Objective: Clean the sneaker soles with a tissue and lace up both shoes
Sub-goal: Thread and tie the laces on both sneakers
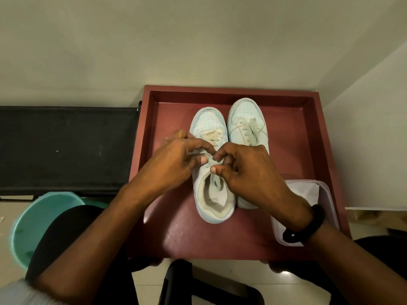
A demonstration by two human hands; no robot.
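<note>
- We find the left shoe and right shoe side by side, mid-tray.
- Left hand and right hand pinch the left shoe's lace, fingers curled.
- Tissue lies near right.

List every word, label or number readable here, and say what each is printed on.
Insole of the nearer sneaker: a short grey print, upside down to the camera, too small and blurred to read.
Other sneaker, tray, plastic box: no writing visible.
</note>
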